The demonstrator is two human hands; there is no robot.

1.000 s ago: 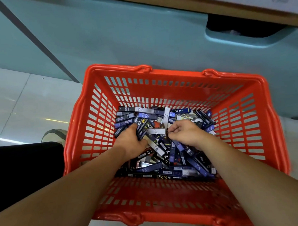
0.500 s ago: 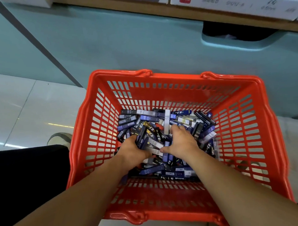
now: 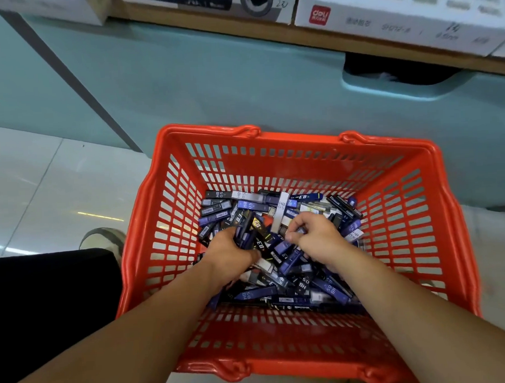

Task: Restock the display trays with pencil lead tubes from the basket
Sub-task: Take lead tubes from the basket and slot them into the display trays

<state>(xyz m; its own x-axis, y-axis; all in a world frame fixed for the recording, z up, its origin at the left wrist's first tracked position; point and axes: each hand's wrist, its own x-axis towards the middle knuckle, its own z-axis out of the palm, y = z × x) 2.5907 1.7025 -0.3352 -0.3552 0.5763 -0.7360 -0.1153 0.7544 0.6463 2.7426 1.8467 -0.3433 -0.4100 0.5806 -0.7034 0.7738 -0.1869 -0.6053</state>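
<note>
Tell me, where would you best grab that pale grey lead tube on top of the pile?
Pinch the pale grey lead tube across its long edges near the middle, from above. It lies flat atop the pile in the orange basket, mostly uncovered, just beyond the right hand.

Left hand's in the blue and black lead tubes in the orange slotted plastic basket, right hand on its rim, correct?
No: head view shows the right hand in the lead tubes too, beside the left hand, not on the basket rim.
</note>
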